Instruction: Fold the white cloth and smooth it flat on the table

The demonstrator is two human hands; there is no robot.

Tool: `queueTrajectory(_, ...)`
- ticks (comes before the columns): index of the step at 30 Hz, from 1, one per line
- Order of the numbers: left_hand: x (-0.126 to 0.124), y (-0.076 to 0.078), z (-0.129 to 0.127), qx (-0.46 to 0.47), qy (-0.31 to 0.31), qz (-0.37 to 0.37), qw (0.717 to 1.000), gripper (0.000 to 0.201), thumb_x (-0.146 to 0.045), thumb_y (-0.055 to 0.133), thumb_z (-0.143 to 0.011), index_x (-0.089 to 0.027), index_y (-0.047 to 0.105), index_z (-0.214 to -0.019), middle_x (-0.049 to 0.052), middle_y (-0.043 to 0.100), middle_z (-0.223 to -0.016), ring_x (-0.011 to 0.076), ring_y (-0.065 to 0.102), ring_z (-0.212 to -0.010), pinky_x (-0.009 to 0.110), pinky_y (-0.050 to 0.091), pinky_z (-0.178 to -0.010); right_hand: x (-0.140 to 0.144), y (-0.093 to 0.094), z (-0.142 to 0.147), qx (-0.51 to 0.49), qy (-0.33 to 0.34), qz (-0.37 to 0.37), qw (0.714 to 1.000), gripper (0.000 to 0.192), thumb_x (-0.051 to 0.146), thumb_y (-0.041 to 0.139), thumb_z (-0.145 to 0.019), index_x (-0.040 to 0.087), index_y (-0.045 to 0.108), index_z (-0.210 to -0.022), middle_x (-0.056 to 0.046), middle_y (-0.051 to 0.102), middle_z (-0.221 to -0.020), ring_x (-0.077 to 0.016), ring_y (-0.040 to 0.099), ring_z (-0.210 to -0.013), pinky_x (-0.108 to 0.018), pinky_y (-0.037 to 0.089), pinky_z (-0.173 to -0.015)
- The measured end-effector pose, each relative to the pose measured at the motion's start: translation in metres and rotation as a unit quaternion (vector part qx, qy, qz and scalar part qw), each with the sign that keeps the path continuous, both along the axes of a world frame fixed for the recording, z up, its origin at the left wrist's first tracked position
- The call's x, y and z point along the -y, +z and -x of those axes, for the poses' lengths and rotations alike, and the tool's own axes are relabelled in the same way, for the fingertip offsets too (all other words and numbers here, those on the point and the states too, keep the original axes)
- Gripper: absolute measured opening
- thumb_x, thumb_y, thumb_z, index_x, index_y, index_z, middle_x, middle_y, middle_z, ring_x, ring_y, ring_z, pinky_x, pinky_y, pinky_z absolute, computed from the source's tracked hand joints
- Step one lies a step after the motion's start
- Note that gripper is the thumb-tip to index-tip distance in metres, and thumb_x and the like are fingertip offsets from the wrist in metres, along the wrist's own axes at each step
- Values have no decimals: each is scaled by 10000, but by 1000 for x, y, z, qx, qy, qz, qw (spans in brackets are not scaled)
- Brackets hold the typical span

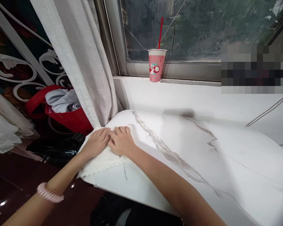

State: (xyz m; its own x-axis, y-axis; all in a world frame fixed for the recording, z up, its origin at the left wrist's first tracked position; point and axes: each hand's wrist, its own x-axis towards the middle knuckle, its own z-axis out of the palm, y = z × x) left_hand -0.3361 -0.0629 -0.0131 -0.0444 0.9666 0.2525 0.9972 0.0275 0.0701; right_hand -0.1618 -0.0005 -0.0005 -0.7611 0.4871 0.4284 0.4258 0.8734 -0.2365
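A cream-white cloth [106,161] with a scalloped edge lies spread over the left end of a white marble-patterned table [169,135]. My left hand [97,142] rests flat on it, palm down, with a pink coiled band round the wrist. Right beside it, my right hand [121,140] presses on the same cloth, its fingers slightly bent and its thumb side touching the left hand. Neither hand is gripped round the cloth. Part of the cloth is hidden under both hands.
On the window sill stands a pink paper cup [155,67] with a red straw. A pale curtain [89,62] hangs at the table's left end. Beyond it are a red bag [70,121] of clothes and a black bag [56,150] on the dark floor [19,188].
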Motion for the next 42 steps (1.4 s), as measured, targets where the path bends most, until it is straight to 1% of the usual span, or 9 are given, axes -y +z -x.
queueTrajectory(6,-113,20,-16,100,-57,12,993,493,-414,295,-939,-177,576,-1267,103,617,-1352,253,533,-1277,431,362,-1130,-75,-6,-2,-29,-132,27,990,307,276,448,-974,153,630,-1188,-113,643,-1183,-262,514,-1130,-446,303,-1055)
queueTrajectory(10,-162,27,-13,133,-84,13,987,498,-418,343,-930,-154,616,-1253,98,642,-1328,243,554,-1259,378,371,-1111,-110,-9,8,-45,-192,22,980,297,237,465,-959,146,627,-1190,-131,647,-1173,-267,517,-1144,-457,296,-1060)
queueTrajectory(17,-196,28,-5,148,-84,5,985,552,-405,270,-976,-108,608,-1296,93,639,-1325,201,567,-1225,307,397,-1039,-151,-13,20,-81,-201,26,976,294,190,448,-936,161,651,-1147,-121,677,-1134,-268,535,-1127,-453,298,-1062)
queueTrajectory(23,-212,22,0,161,-59,2,985,505,-407,336,-941,-129,641,-1232,117,662,-1284,239,604,-1192,333,433,-1029,-155,-14,26,-70,-222,14,972,273,208,451,-949,149,645,-1132,-121,675,-1106,-263,543,-1108,-438,316,-1037)
queueTrajectory(28,-196,15,-3,153,-78,-34,985,533,-426,323,-903,-136,628,-1229,121,647,-1319,245,565,-1250,371,387,-1105,-138,-13,17,-61,-221,2,973,270,235,446,-967,149,635,-1138,-124,658,-1135,-261,533,-1116,-442,316,-1046)
queueTrajectory(31,-166,17,-7,150,-89,-27,984,572,-463,311,-893,-116,616,-1230,137,641,-1321,251,564,-1246,378,370,-1123,-117,-11,10,-55,-198,12,979,288,270,453,-966,141,633,-1149,-114,655,-1135,-263,527,-1116,-435,311,-1061)
queueTrajectory(36,-103,21,-16,142,-38,-19,989,563,-498,324,-882,-154,600,-1233,132,643,-1315,273,565,-1253,410,373,-1136,-65,-10,-3,-40,-150,7,988,336,301,430,-968,129,622,-1184,-120,642,-1174,-263,513,-1123,-446,311,-1073)
queueTrajectory(39,-59,10,-20,142,-48,-38,988,545,-510,327,-887,-268,557,-1318,85,657,-1303,280,584,-1248,423,411,-1121,-28,-7,-21,-35,-123,-16,992,368,340,432,-960,121,622,-1185,-138,633,-1175,-277,506,-1113,-458,343,-1044)
queueTrajectory(42,-6,-15,-18,88,-74,-83,990,652,-464,333,-864,-460,289,-1514,-20,629,-1367,324,579,-1268,509,420,-1113,12,-2,-46,-29,-76,-33,996,352,367,457,-942,142,642,-1140,-133,637,-1162,-265,513,-1094,-429,390,-1003)
